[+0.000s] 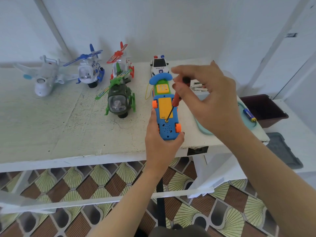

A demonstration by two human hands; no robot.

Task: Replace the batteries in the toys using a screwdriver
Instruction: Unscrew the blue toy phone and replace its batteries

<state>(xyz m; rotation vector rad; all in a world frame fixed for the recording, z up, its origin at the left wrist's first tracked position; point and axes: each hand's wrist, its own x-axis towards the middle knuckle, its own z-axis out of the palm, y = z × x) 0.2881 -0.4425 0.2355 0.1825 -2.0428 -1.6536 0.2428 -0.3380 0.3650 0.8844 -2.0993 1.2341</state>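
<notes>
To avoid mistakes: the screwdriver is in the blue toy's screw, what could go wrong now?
The right hand pinches the tilted screwdriver by fingertips only, so its tip may slip toward the left hand holding the blue toy. The toy is near the front edge of the table; the loosened screw might fall to the floor.

I count three toy helicopters (90, 72) (122, 63) (119, 100), one toy plane (46, 76), one police car (159, 65), one toy phone (165, 108), one screwdriver (176, 100), one blue battery (249, 115)
</notes>
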